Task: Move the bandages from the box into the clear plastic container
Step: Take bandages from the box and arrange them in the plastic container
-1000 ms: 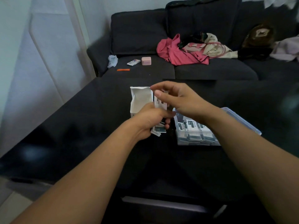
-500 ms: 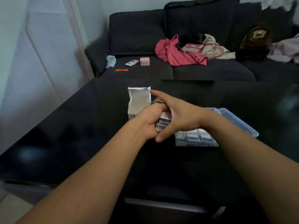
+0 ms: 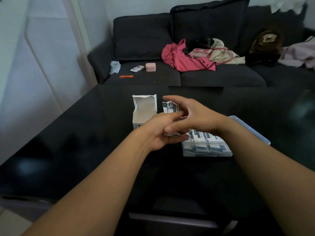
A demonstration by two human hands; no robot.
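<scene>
Both hands (image 3: 179,126) pinch flat paper bandages (image 3: 171,107) beside rectangular clear container (image 3: 207,149).

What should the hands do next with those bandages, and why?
Probably carry the bandages a little to the right and lay them in the clear container. The left hand and right hand both hold the bunch above the table, already out of the open box. The container sits open just beside them, with other bandages already lying inside.
</scene>
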